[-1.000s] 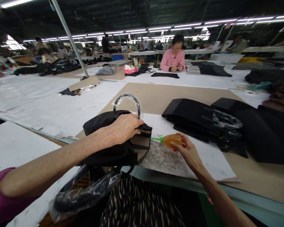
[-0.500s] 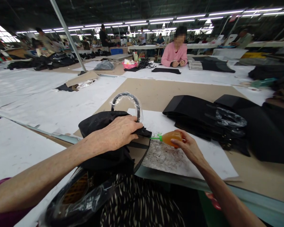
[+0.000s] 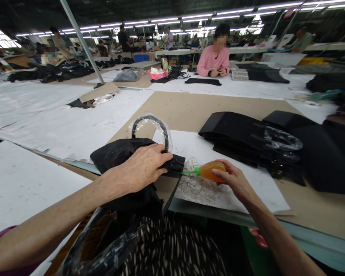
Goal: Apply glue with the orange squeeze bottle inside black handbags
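Presently I hold one black bag (image 3: 112,153) and one squeeze bottle (image 3: 210,170).
My left grip (image 3: 145,165) is clamped on the bag at the near side of the table (image 3: 89,126), perhaps so that it stays steady. My right grip (image 3: 231,175) is closed around the bottle, laid sideways, it seems so that the green nozzle (image 3: 190,172) reaches the bag's edge. Something amber (image 3: 214,174) shows through the bottle; farther away, a pink basket (image 3: 156,76) holds something white (image 3: 156,70).

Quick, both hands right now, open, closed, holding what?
Left hand: curled over the black bag; whether it grips can't be told.
Right hand: closed, holding the orange squeeze bottle.
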The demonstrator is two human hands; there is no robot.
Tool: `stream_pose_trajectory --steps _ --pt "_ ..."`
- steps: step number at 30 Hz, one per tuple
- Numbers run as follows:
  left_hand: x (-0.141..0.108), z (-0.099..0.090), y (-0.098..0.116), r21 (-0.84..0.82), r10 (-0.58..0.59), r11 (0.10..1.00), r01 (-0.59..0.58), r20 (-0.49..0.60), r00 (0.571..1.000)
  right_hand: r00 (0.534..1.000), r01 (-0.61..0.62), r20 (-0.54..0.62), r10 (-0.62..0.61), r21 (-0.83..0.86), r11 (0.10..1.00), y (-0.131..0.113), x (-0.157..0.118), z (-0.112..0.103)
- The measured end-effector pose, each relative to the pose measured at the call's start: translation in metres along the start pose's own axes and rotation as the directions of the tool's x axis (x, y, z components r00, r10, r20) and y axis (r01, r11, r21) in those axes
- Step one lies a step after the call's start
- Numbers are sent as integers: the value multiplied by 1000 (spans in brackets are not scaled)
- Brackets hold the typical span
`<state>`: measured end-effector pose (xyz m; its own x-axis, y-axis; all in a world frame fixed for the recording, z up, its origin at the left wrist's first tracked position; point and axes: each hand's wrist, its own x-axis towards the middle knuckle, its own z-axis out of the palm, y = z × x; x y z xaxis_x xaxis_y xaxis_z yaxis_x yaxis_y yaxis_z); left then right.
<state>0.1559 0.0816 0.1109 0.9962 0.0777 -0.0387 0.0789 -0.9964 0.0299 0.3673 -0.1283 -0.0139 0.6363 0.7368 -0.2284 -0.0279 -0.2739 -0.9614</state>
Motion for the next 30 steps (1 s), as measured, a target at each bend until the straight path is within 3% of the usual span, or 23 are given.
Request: stream_pose_trajectory --steps 12,22,30 --pt "-7 3 8 14 1 1000 -1 5 1000 998 -37 49 34 68 997 1 -14 5" --pt "-15 3 15 26 -2 1000 2 26 1000 999 -33 20 32 34 999 1 -19 7" --pt "-17 6 18 47 0 999 -1 18 1000 996 -34 86 36 -29 999 -9 -30 8"
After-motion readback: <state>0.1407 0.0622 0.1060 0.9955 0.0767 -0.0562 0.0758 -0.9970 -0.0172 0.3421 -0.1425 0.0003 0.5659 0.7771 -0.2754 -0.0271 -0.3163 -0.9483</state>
